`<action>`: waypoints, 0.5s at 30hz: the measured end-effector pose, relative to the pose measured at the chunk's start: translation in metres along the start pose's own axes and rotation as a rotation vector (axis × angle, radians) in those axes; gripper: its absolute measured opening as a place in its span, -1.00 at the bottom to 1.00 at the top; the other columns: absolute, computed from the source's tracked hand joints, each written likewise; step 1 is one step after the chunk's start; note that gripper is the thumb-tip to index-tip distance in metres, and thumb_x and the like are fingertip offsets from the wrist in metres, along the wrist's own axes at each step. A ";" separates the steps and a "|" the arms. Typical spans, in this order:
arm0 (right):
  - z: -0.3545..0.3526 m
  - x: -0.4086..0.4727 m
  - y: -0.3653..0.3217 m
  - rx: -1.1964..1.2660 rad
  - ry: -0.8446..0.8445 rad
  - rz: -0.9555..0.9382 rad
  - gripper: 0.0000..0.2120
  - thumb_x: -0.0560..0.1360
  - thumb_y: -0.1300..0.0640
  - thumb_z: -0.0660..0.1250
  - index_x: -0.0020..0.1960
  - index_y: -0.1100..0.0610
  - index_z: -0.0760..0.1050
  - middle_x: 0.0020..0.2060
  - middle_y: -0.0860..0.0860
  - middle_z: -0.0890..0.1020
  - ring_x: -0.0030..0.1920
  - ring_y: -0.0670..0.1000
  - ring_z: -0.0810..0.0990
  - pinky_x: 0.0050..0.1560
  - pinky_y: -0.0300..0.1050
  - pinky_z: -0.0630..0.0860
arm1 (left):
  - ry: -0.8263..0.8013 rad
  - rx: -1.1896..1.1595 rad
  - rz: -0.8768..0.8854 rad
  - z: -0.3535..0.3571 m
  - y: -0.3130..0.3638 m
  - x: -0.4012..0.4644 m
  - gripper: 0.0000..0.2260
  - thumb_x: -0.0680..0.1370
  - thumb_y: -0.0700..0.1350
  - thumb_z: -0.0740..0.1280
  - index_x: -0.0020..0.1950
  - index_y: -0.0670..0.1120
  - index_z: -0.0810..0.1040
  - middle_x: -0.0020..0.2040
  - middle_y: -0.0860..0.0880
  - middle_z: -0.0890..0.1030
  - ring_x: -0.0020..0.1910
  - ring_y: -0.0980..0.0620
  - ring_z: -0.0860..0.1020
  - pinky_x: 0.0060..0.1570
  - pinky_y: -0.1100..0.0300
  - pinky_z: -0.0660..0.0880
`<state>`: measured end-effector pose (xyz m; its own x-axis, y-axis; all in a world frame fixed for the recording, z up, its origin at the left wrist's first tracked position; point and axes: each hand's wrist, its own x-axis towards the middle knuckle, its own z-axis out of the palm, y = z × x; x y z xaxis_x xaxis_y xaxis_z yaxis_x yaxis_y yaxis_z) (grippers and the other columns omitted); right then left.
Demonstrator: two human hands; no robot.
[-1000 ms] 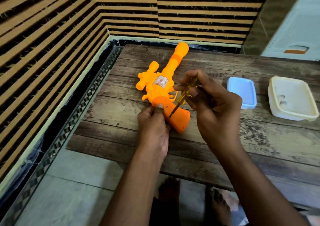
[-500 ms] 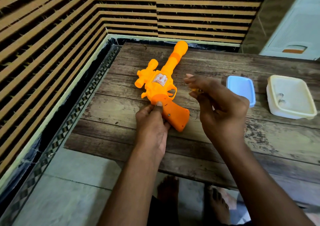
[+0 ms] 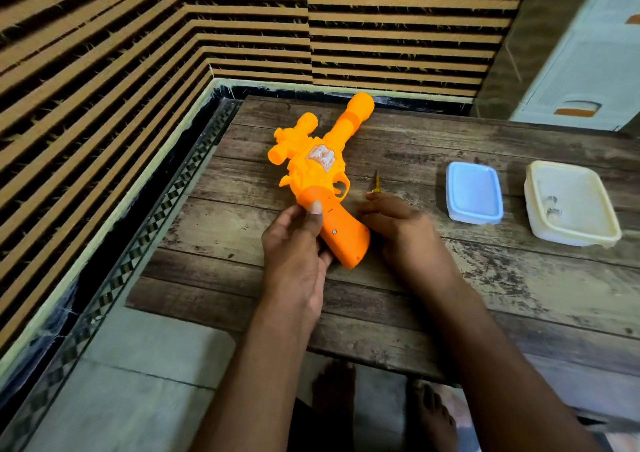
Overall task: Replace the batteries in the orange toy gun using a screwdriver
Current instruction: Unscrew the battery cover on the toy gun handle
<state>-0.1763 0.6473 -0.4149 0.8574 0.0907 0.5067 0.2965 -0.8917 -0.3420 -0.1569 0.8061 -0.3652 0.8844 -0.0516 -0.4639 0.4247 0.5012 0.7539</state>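
Observation:
The orange toy gun (image 3: pixel 320 174) lies on the wooden table (image 3: pixel 485 278) with its barrel pointing away from me. My left hand (image 3: pixel 298 247) grips the handle from the left, thumb pressed on top of it. A small screw (image 3: pixel 334 231) shows in the handle's side. My right hand (image 3: pixel 398 223) rests low on the table just right of the handle. The yellow-handled screwdriver (image 3: pixel 375 183) pokes out beyond its fingertips, tip pointing away; most of the screwdriver's handle is hidden under the fingers.
A pale blue plastic lid (image 3: pixel 473 191) and a cream plastic box (image 3: pixel 571 202) holding small pieces sit at the right of the table. A striped wall runs along the left and back. My bare feet (image 3: pixel 429 413) show below the table's near edge.
My right hand has lifted the screwdriver off the gun's handle, swung right and come down onto the table beside the gun. My left hand has kept its hold on the handle.

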 end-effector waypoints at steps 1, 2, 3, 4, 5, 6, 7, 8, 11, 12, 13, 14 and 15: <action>-0.001 0.000 -0.001 0.004 -0.014 0.008 -0.66 0.44 0.31 0.21 0.03 0.35 0.72 0.04 0.30 0.72 0.17 0.37 0.71 0.17 0.28 0.66 | -0.010 0.004 0.005 0.000 0.000 0.000 -0.71 0.63 -0.20 0.37 0.35 -0.17 0.54 0.24 -0.20 0.67 0.26 -0.14 0.64 0.15 -0.12 0.61; -0.003 0.001 -0.004 0.023 -0.013 0.013 -0.68 0.39 0.38 0.25 0.02 0.35 0.72 0.03 0.30 0.72 0.16 0.36 0.71 0.17 0.24 0.67 | -0.026 0.010 0.011 0.000 0.001 -0.001 -0.73 0.62 -0.19 0.38 0.32 -0.15 0.55 0.24 -0.20 0.67 0.27 -0.14 0.64 0.15 -0.13 0.61; -0.005 0.001 -0.007 0.061 0.007 0.023 -0.66 0.33 0.44 0.27 0.02 0.34 0.71 0.02 0.29 0.72 0.15 0.33 0.72 0.17 0.16 0.68 | -0.045 0.017 0.022 0.001 0.001 -0.002 -0.74 0.60 -0.19 0.40 0.29 -0.13 0.56 0.25 -0.21 0.67 0.27 -0.13 0.63 0.15 -0.13 0.61; -0.007 0.002 -0.009 0.111 0.051 0.050 -0.63 0.29 0.48 0.27 0.01 0.33 0.71 0.02 0.26 0.73 0.13 0.28 0.73 0.17 0.04 0.67 | -0.064 0.025 0.040 0.001 0.000 -0.002 -0.74 0.59 -0.18 0.41 0.28 -0.12 0.55 0.25 -0.21 0.67 0.26 -0.12 0.63 0.14 -0.13 0.61; -0.011 0.003 -0.012 0.163 0.115 0.100 -0.61 0.29 0.49 0.26 0.02 0.30 0.71 0.02 0.22 0.74 0.10 0.21 0.74 0.16 -0.06 0.63 | -0.078 0.038 0.067 0.002 0.000 -0.002 -0.73 0.58 -0.18 0.42 0.28 -0.12 0.55 0.24 -0.21 0.67 0.22 -0.11 0.63 0.14 -0.13 0.60; -0.015 0.003 -0.016 0.212 0.190 0.169 -0.60 0.33 0.49 0.25 0.04 0.27 0.72 0.02 0.16 0.75 0.07 0.13 0.74 0.16 -0.15 0.60 | -0.087 0.053 0.104 0.002 0.000 -0.003 -0.73 0.58 -0.19 0.43 0.27 -0.12 0.56 0.21 -0.22 0.67 0.17 -0.09 0.62 0.17 -0.14 0.58; -0.020 0.002 -0.022 0.272 0.257 0.258 -0.63 0.39 0.48 0.28 0.05 0.22 0.74 0.01 0.09 0.76 0.04 0.02 0.73 0.14 -0.21 0.60 | -0.092 0.067 0.150 0.004 0.000 -0.003 -0.75 0.57 -0.19 0.43 0.24 -0.12 0.57 0.17 -0.22 0.68 0.14 -0.07 0.62 0.23 -0.15 0.56; -0.024 0.001 -0.030 0.375 0.305 0.361 -0.67 0.47 0.45 0.33 0.06 0.16 0.75 -0.02 0.02 0.78 0.01 -0.06 0.74 0.12 -0.20 0.63 | -0.098 0.079 0.198 0.006 0.000 -0.002 -0.77 0.57 -0.20 0.44 0.22 -0.12 0.58 0.12 -0.19 0.70 0.10 -0.04 0.61 0.27 -0.12 0.53; -0.032 -0.009 -0.054 0.953 0.370 0.661 -0.79 0.56 0.37 0.45 0.05 0.10 0.75 -0.06 0.04 0.80 0.06 0.07 0.78 0.13 0.02 0.70 | -0.137 0.128 0.308 0.012 -0.002 -0.004 -0.80 0.53 -0.18 0.47 0.14 -0.09 0.62 -0.03 -0.03 0.74 0.01 0.04 0.64 0.18 0.00 0.55; -0.034 -0.013 -0.061 1.116 0.385 0.736 -0.81 0.56 0.37 0.45 0.07 0.15 0.75 -0.05 0.10 0.80 0.09 0.15 0.77 0.16 0.09 0.69 | -0.148 0.163 0.338 0.013 -0.002 -0.005 -0.79 0.50 -0.14 0.49 0.12 -0.07 0.63 -0.05 0.00 0.75 0.01 0.05 0.66 0.13 0.03 0.58; -0.034 -0.017 -0.065 1.207 0.388 0.792 -0.81 0.55 0.38 0.45 0.08 0.19 0.74 -0.03 0.13 0.79 0.11 0.19 0.76 0.17 0.11 0.69 | -0.158 0.208 0.367 0.014 -0.004 -0.005 -0.76 0.47 -0.10 0.51 0.11 -0.04 0.64 -0.04 0.00 0.76 0.01 0.06 0.68 0.08 0.07 0.60; -0.033 -0.019 -0.068 1.243 0.383 0.830 -0.80 0.54 0.40 0.45 0.11 0.22 0.73 -0.02 0.14 0.79 0.10 0.18 0.76 0.16 0.08 0.69 | -0.171 0.251 0.399 0.015 -0.005 -0.006 -0.76 0.46 -0.10 0.53 0.11 -0.02 0.65 -0.01 -0.01 0.76 0.03 0.05 0.70 0.06 0.09 0.60; -0.034 -0.020 -0.070 1.259 0.385 0.860 -0.78 0.53 0.42 0.45 0.13 0.25 0.73 -0.02 0.14 0.79 0.08 0.13 0.77 0.11 0.01 0.70 | -0.183 0.294 0.430 0.017 -0.007 -0.007 -0.77 0.47 -0.12 0.54 0.11 -0.02 0.65 0.02 -0.03 0.76 0.05 0.04 0.71 0.06 0.10 0.62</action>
<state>-0.2283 0.6930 -0.3745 0.8508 -0.5188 -0.0832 0.1103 0.3311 -0.9371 -0.1631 0.7885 -0.3598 0.9982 -0.0582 -0.0168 0.0309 0.2493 0.9679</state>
